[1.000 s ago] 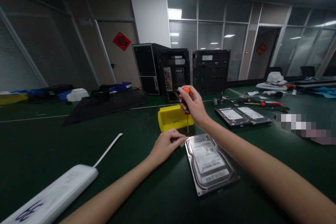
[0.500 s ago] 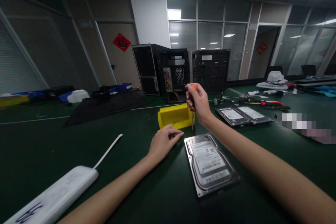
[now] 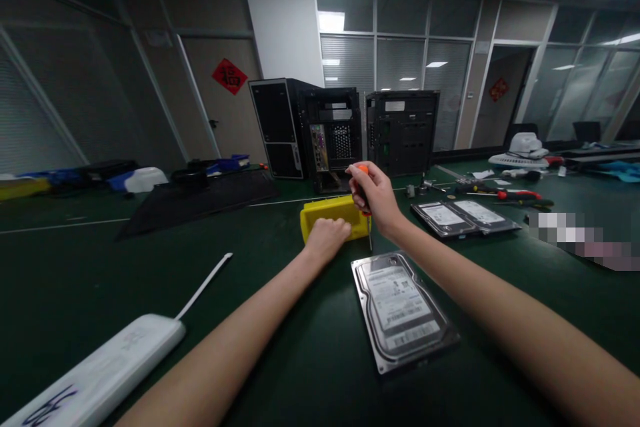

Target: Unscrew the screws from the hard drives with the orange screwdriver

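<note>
A yellow bin lies ahead of me with its opening toward me. My left hand reaches into its mouth; the fingers are curled and their tips are hidden, so what they hold does not show. In my right hand is a screwdriver with an orange and black handle, gripped upright, its shaft pointing down beside the bin's right end. Just in front of both hands a hard drive rests flat on the dark green table, label side up.
Two more hard drives lie at the right, with pliers and other hand tools behind them. Computer cases stand at the back. A white power strip is at the lower left, and a black mat lies beyond it.
My left hand has moved forward from the table near the hard drive into the yellow bin's mouth. The right hand with the screwdriver has barely shifted.
</note>
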{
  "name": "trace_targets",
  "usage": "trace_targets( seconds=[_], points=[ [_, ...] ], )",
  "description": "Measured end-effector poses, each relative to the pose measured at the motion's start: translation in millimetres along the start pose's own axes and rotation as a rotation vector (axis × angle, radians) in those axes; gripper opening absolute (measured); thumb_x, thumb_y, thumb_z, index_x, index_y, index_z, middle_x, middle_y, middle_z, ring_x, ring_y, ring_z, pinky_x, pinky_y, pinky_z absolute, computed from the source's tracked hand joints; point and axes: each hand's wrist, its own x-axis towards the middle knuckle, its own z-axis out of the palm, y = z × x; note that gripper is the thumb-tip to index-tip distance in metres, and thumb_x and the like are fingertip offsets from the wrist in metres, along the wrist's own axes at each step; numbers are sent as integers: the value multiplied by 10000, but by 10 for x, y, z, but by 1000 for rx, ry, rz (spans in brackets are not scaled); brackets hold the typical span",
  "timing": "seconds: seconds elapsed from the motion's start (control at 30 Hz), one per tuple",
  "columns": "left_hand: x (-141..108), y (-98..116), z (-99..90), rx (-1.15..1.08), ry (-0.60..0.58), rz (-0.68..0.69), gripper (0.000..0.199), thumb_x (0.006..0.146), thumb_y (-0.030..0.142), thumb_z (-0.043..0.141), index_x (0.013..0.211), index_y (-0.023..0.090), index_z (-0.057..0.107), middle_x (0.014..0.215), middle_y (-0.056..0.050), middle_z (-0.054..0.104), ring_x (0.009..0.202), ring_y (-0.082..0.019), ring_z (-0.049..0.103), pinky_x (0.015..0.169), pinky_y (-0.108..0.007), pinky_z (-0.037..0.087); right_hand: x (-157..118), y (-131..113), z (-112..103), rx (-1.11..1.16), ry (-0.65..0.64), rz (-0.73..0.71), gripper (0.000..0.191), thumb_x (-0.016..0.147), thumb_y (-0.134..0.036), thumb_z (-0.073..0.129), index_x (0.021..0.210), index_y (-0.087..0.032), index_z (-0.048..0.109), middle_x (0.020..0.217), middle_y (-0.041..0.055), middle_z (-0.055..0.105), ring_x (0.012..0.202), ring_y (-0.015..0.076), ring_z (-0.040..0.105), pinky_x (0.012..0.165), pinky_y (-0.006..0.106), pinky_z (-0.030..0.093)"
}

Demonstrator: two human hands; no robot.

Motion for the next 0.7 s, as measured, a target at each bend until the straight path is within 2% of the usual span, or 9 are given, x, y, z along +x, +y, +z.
trace_targets(
  seconds=[0.1, 0.2, 0.3, 0.43, 0.7],
  points=[
    [4, -6, 71, -33, -31, -86, 269, 905, 181, 417, 845, 98, 666, 831, -164, 671, 796, -262, 660, 653, -310, 449, -9, -3, 2, 4, -15, 11, 185, 793, -363, 542, 806, -187, 488, 544, -95, 426, 335, 9, 325, 313, 142, 191],
    [46, -2, 89, -68, -45, -144, 285, 914, 250, 417, 905, 105, 662, 842, -172, 675, 827, -282, 658, 685, -331, 456, -15, 7, 10, 13, -35, 20, 185, 794, -365, 541, 807, -187, 492, 542, -96, 428, 330, 7, 320, 314, 144, 196],
    [106, 13, 94, -105, -60, -172, 271, 911, 253, 419, 964, 128, 654, 863, -168, 675, 854, -290, 653, 705, -345, 454, -12, 16, 14, 6, -49, 30, 196, 790, -379, 543, 804, -188, 499, 544, -94, 429, 333, 8, 315, 313, 145, 200],
    [147, 32, 127, -148, -83, -201, 278, 908, 233, 404, 944, 133, 661, 873, -168, 674, 873, -291, 647, 729, -355, 450, -3, 13, 9, 2, -64, 30, 203, 787, -388, 545, 808, -190, 506, 546, -93, 425, 336, 8, 311, 310, 143, 201],
    [80, 47, 134, -219, -78, -300, 278, 903, 266, 403, 970, 122, 630, 896, -171, 670, 841, -280, 653, 706, -344, 461, 0, 15, 12, 23, -72, 19, 189, 795, -372, 542, 811, -186, 512, 530, -95, 426, 328, 11, 311, 308, 144, 206]
  ],
)
